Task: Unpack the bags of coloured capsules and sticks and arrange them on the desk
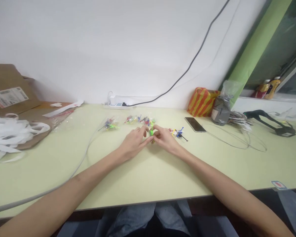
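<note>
Above the middle of the table, my left hand [134,141] and my right hand [166,140] meet around a small bright green plastic toy [151,132]. Fingertips of both hands pinch it from either side, and thin yellow-green parts stick up from it. My fingers cover much of its shape. Just right of my right hand lies a small blue, white and yellow plastic toy [179,133] with a thin dark rod. Beyond my left hand are a green and red toy [111,124] and a row of several small coloured plastic pieces [140,119], some seemingly in clear wrapping.
A phone [195,124], a striped bag [202,102], a grey package [221,110] and a black device [271,123] lie to the right. White strips [12,135] and a cardboard box [12,89] fill the left. A power strip [118,103] sits by the wall; a grey cable [79,164] crosses the table.
</note>
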{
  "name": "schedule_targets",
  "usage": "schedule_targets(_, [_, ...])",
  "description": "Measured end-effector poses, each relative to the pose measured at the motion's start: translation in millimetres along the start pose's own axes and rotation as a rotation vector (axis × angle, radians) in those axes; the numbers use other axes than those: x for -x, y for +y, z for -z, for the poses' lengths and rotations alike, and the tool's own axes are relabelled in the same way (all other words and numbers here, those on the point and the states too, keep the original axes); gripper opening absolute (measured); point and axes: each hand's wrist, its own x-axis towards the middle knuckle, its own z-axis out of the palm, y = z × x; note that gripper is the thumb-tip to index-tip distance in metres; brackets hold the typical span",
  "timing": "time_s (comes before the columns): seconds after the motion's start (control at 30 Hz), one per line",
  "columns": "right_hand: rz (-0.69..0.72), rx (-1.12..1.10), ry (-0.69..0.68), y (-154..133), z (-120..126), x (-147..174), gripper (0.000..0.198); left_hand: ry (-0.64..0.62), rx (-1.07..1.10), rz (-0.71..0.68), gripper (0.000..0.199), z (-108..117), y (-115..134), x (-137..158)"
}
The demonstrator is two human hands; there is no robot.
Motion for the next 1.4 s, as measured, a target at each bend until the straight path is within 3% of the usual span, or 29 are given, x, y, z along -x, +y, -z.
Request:
schedule_targets(0.17, [0.074, -0.210, 0.019, 2, -4, 12, 0.026, -0.003, -0.055, -0.020, 0.019, 3, 8, -2])
schedule_targets(0.23, [0.085, -0.324, 0.028, -6, -4, 14, 0.023, 0.010, -0.061, -0.025, 0.016, 6, 12, -2])
schedule_targets(0.33, [0.032, -0.472, 0.040, -15, -3, 15, 0.014, 0.018, -0.043, -0.022, 0.018, 10, 16, -1])
schedule_targets(0.47, [0.024, -0.524, 0.051, -19, -3, 14, 0.026, -0.021, 0.009, -0.070, 0.023, 10, 18, 0])
schedule_targets(0.83, [0.032, -0.698, -0.176, -18, 14, 11, 0.047, -0.121, 0.009, -0.262, 0.018, 15, 22, 6])
schedule_targets(1.07, [-0.058, -0.264, 0.097, 0, 4, 7, 0.035, -0.057, -0.105, -0.361, 0.022, 5, 16, 0])
schedule_targets(1.2, [-0.050, 0.093, 0.134, 7, 2, 6, 0.032, -0.079, -0.163, -0.337, 0.020, 0, 7, -1])
schedule_targets(1.4, [-0.125, 0.382, 0.125, 2, 13, 7, 0.041, -0.117, -0.125, -0.172, 0.020, -1, 5, -1])
